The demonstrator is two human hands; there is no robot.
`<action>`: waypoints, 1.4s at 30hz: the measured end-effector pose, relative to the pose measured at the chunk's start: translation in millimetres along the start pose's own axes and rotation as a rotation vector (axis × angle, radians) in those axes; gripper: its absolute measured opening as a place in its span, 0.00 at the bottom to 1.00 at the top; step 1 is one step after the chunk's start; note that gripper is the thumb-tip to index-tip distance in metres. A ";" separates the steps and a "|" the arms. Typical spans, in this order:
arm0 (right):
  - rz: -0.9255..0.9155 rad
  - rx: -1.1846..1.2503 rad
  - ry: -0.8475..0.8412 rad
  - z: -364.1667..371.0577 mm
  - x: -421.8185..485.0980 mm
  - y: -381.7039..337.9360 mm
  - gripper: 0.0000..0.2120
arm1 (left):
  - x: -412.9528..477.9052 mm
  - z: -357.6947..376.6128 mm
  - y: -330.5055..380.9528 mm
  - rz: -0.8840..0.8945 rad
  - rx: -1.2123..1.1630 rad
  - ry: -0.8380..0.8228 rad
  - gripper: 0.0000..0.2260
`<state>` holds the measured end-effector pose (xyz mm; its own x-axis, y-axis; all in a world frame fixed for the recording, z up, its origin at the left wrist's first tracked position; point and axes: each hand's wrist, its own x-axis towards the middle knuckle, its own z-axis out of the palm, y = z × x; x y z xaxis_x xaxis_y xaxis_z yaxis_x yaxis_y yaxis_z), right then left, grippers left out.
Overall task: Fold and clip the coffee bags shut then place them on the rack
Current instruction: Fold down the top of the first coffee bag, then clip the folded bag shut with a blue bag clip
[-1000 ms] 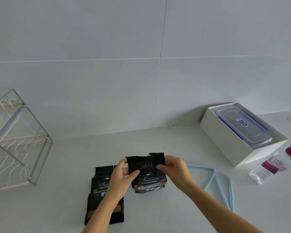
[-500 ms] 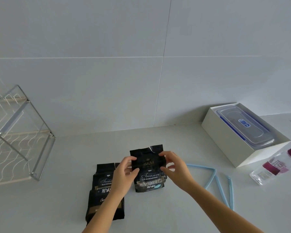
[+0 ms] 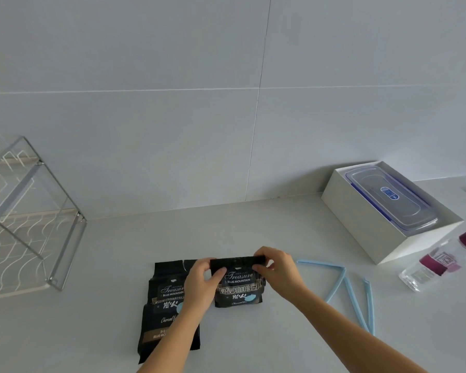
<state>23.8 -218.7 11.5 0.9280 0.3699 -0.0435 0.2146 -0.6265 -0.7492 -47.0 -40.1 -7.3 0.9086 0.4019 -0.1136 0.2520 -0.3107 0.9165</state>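
On the pale desk [image 3: 253,232], the left hand [image 3: 199,284] and right hand [image 3: 279,270] each close a pinching grip on the folded top of the upright black foil coffee bag [image 3: 238,288], which looks light, crinkly and best held along that crease.

Light: soft, even, cool daylight tone; source not visible.
Shadows: faint, diffuse patches under the hands [image 3: 242,278] and along the counter [image 3: 253,224] edge of the white box [image 3: 361,224] at 3 o'clock.
Glare: none strong.
Sharpness: slightly soft throughout.
Distortion: wide-angle bending of wall seams toward 9 and 3 o'clock.
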 end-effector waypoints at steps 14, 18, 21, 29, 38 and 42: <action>-0.067 -0.042 0.054 -8.1 4.1 0.4 0.06 | 6.5 -18.1 2.1 0.263 0.139 -0.052 0.10; 0.021 -0.048 -0.085 3.6 -2.4 9.4 0.05 | 5.5 -7.5 -4.7 -0.028 0.031 -0.232 0.20; 0.002 -0.025 -0.072 2.0 -2.0 14.2 0.05 | 3.0 -4.2 -10.6 -0.175 -0.171 -0.280 0.17; 0.084 0.225 0.058 -25.7 -5.9 53.9 0.06 | 3.0 0.0 -11.9 -0.154 -0.241 -0.260 0.06; 0.521 -0.463 0.043 -41.1 -46.6 144.1 0.18 | 5.8 7.4 -14.4 -0.144 -0.292 -0.208 0.02; 0.311 -0.369 0.045 -12.7 -50.2 127.3 0.10 | 6.1 8.7 -15.5 -0.122 -0.293 -0.193 0.02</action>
<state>8.4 -325.7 -73.3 0.9759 0.1015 -0.1933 0.0111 -0.9073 -0.4203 -42.5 -40.3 -25.6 0.9311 0.2421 -0.2730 0.2813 0.0003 0.9596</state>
